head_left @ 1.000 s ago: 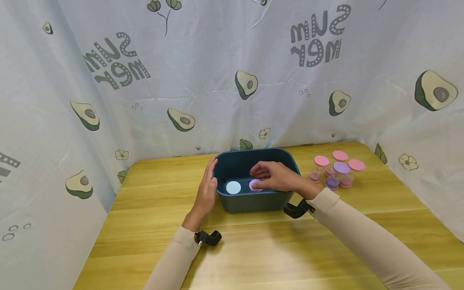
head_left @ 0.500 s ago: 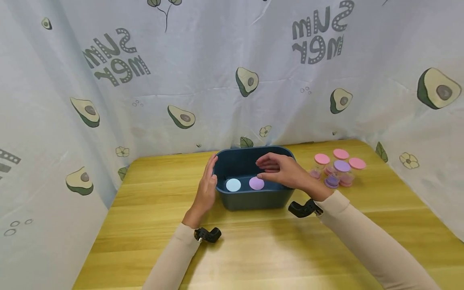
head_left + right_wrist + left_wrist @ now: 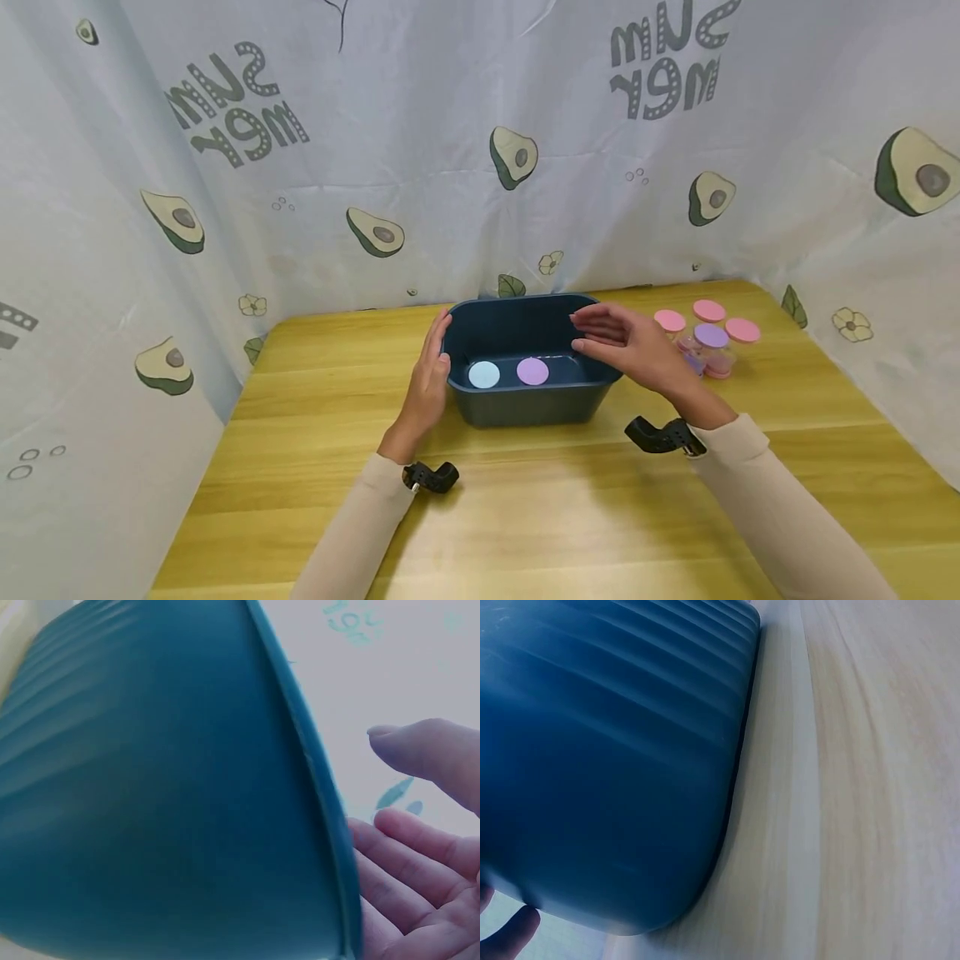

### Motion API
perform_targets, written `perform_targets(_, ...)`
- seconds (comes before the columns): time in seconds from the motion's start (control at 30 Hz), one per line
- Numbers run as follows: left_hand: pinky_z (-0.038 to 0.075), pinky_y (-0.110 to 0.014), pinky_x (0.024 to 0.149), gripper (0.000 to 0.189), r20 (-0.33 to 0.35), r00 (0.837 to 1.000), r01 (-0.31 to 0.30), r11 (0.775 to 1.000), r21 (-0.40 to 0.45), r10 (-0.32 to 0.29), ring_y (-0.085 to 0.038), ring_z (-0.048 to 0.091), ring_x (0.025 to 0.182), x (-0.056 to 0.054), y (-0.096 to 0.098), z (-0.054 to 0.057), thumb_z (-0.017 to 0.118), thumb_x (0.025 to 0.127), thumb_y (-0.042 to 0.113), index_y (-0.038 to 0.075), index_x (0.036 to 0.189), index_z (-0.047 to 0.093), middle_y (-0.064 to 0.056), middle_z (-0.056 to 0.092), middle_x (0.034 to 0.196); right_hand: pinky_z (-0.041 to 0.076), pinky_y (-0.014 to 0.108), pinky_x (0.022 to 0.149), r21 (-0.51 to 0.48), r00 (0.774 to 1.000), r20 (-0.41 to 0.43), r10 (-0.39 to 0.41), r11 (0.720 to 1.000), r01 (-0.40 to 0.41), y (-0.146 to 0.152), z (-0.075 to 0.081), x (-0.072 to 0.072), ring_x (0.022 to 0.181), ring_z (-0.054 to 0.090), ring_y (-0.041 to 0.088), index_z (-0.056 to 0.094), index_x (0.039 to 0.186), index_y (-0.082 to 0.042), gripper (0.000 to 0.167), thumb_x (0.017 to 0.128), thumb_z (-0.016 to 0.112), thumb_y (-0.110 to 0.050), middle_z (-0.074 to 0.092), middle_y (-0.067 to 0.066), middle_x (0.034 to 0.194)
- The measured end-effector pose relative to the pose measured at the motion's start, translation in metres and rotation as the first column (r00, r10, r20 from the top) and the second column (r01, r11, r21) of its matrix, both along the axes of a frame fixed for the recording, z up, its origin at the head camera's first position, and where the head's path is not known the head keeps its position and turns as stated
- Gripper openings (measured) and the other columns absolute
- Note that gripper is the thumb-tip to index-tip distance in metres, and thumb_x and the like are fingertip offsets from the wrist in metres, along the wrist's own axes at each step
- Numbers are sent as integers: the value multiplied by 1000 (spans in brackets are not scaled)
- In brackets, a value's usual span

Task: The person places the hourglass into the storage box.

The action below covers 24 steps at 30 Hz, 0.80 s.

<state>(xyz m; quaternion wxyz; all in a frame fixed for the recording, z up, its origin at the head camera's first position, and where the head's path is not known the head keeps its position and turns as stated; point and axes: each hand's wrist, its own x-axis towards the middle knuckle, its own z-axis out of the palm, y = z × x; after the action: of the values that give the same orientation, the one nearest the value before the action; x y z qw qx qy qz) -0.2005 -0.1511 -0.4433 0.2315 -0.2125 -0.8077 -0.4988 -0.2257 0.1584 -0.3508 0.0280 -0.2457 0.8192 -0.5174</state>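
Note:
A dark blue bin (image 3: 532,407) stands near the back of the table. Inside it, a light blue round cap (image 3: 483,375) and a purple round cap (image 3: 532,372) face up; whatever is under them is hidden. My left hand (image 3: 426,392) lies along the bin's left end, fingers straight, tips at the rim; the left wrist view shows fingertips (image 3: 519,930) at the bin's edge. Over the bin's right end is my right hand (image 3: 637,346), thumb apart from loosely bent fingers, holding nothing. In the right wrist view its palm and fingers (image 3: 420,870) show beyond the rim.
To the right of the bin stand several small clear sand timers with pink caps (image 3: 742,331) and one with a purple cap (image 3: 711,336), partly behind my right hand. A printed curtain (image 3: 450,167) hangs behind the wooden table (image 3: 315,433).
My right hand has moved right and away from the purple cap to the bin's right end, leaving the cap in the bin. My left hand has stayed at the left end.

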Motion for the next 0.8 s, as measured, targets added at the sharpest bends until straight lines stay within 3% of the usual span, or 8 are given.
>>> perform_targets(0.23, 18, -55, 114, 57, 0, 1000, 11, 1000, 1, -11, -26, 16, 146, 0, 1, 0, 27, 97, 15, 6, 152, 22, -13, 16, 160, 47, 14, 88, -51, 996, -51, -69, 996, 67, 16, 0, 8, 115, 61, 24, 54, 131, 0, 47, 90, 68, -19, 58, 19, 130)
perform_targets(0.43, 16, -54, 115, 57, -17, 1000, 9, 1000, 4, -9, -25, 16, 146, -1, 0, -1, 27, 96, 13, 7, 153, 22, -9, 16, 160, 49, 15, 85, -114, 991, -32, -132, 985, 128, 28, -1, 11, 111, 63, 12, 54, 133, -1, 48, 90, 67, -14, 57, 20, 131)
perform_targets(0.63, 18, -53, 115, 57, 3, 1000, -1, 1000, 4, 1, -23, 16, 146, 0, 0, 0, 25, 97, 21, 9, 153, 22, -2, 15, 161, 53, 17, 77, -188, 981, -36, -191, 965, 181, 45, -1, 12, 105, 63, 0, 54, 133, 2, 47, 88, 67, -8, 65, 0, 123)
perform_targets(0.8, 18, -54, 114, 57, -1, 1000, 10, 1000, 11, -10, -22, 16, 146, -3, -1, 0, 24, 97, 21, 8, 153, 22, -3, 16, 161, 48, 11, 83, -206, 965, -70, -252, 950, 233, 61, -1, 12, 107, 62, 0, 53, 133, 4, 47, 89, 66, -5, 64, -7, 120)
